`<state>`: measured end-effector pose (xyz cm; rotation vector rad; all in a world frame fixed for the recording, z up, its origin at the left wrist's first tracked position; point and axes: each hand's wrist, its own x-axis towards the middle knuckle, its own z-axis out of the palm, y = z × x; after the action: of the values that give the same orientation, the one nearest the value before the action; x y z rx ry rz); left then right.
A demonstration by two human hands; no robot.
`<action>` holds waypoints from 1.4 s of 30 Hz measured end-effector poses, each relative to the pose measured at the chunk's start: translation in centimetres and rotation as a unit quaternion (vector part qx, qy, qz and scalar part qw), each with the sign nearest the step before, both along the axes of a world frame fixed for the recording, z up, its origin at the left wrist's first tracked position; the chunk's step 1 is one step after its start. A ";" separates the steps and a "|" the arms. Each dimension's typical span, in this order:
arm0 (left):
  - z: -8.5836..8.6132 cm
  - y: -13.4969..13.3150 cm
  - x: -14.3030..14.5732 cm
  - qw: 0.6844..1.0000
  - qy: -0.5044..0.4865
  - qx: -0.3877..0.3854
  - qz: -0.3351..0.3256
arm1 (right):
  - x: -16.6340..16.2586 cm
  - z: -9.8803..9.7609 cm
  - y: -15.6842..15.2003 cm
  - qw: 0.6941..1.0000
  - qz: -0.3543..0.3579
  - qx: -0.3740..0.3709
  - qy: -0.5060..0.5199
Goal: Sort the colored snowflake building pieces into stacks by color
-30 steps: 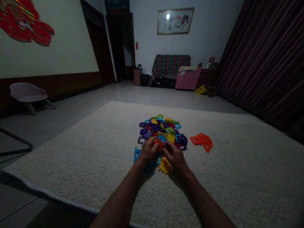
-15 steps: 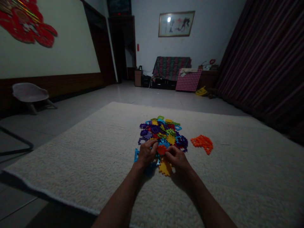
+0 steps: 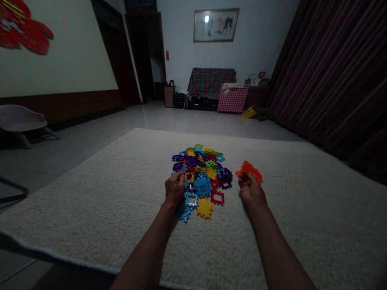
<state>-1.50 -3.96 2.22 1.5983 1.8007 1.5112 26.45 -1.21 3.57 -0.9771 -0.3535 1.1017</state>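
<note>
A heap of toothed plastic building pieces (image 3: 202,186) in blue, purple, yellow, green and red lies on the pale mat. At its left edge my left hand (image 3: 174,188) is closed, its fingertips beside a small yellow frame piece (image 3: 189,177); whether anything is pinched in it is hidden. To the right of the heap, my right hand (image 3: 252,193) pinches an orange toothed piece (image 3: 246,166), over a small group of other orange pieces (image 3: 258,175). Nearest me lie a flat yellow piece (image 3: 204,208), a red square frame (image 3: 217,197) and light-blue frames (image 3: 191,199).
The mat (image 3: 105,193) spreads over a tiled floor. A pale low chair (image 3: 21,118) and a dark metal leg (image 3: 15,187) stand at the left. A cloth-draped cabinet (image 3: 213,82) is by the far wall, and a dark curtain (image 3: 305,80) hangs on the right.
My right hand has moved right from the heap to the orange group, carrying the orange piece. My left hand has let go of that piece and shifted to the heap's left edge.
</note>
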 end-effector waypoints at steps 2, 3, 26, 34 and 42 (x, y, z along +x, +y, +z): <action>-0.1 0.1 -0.1 1.000 -0.002 0.008 0.010 | -0.1 0.1 -0.1 1.000 0.018 -0.016 0.015; -0.2 0.2 -0.2 1.000 -0.004 0.010 0.018 | -0.7 0.0 -0.2 0.999 0.034 -0.022 -0.003; -1.9 0.4 -1.0 0.960 0.260 -0.080 -0.062 | -7.9 -5.0 -2.7 0.685 0.182 0.198 -0.677; -1.5 0.4 -0.9 0.953 0.267 -0.091 -0.107 | -8.0 -5.2 -2.6 0.686 0.170 0.199 -0.679; -1.7 1.9 -1.4 0.950 0.286 -0.108 -0.059 | -8.1 -5.1 -2.6 0.684 0.158 0.196 -0.685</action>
<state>-2.94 -2.07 0.57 2.1254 2.0112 0.8032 18.37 -3.81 -1.53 -1.2104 -1.9671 0.3084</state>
